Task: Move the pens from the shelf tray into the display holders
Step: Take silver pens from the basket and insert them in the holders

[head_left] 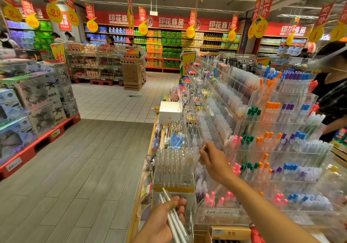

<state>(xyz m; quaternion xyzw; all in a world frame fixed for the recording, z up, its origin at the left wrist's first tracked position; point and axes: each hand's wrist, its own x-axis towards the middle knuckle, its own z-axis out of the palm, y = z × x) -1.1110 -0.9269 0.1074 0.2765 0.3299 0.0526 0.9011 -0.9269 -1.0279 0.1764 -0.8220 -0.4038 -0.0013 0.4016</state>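
Note:
My left hand [165, 222] grips a bundle of white pens [175, 222] at the bottom centre, their tips pointing up and left. My right hand [214, 161] reaches forward and pinches a single white pen [202, 147] just right of a clear display holder [173, 169] packed with upright clear-capped pens. Below that holder stands a clear acrylic box [187, 201] behind my left hand. The tiered acrylic pen racks [277, 148] with orange, green, pink, blue and purple caps fill the right side.
A white box [170, 111] sits on the wooden shelf edge further back. A person in black [332, 96] stands behind the racks at the right. Stacked drone boxes on a red pallet [37, 99] line the left. The grey plank aisle floor [84, 167] lies between them.

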